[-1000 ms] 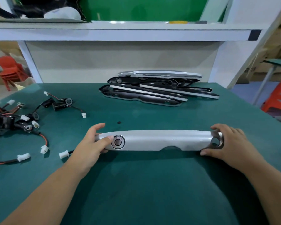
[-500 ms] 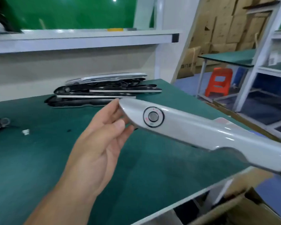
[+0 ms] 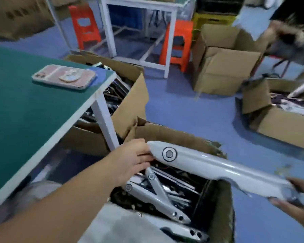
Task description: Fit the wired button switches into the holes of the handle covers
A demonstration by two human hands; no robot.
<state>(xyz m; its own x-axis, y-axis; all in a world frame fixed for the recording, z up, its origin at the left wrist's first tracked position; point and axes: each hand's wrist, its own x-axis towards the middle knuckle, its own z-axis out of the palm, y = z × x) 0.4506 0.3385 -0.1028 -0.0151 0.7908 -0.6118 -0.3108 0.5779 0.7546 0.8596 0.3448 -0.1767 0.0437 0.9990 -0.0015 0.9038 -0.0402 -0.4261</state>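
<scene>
holding a handle cover (image 3: 218, 167) over the cardboard box (image 3: 174, 135) beside my table (image 3: 25, 111). head cam only, so this is all you get. the cover hangs in the air above the open box, running from about 10 o'clock down to 4 o'clock across the lower middle of the shot, glossy grey side up. the button switch (image 3: 169, 153) sits in its hole near the 10 o'clock end and looks flush to me, ring even all round. can't see the wire, i'd guess it's under the shell.

left hand (image 3: 132, 156) pinches the 10 o'clock tip between thumb and fingers. right hand (image 3: 295, 206) is wrapped round the 4 o'clock end, thumb on top, fingers under. it's blurry there, so i can't tell what's in the hole at that end.

down in the box at 6 o'clock, under the cover, other grey covers (image 3: 156, 190) lie crossed over each other with buttons in them. a phone (image 3: 64, 76) lies on the green table top at 10 o'clock, well apart from the box.

my take on doing this bit right: lower it flat and in line with the ones lying there. don't drop it, that gloss face will probably scuff on hard edges. mind that the wire tail doesn't snag the torn box rim, and only let go once it rests on the pile.
</scene>
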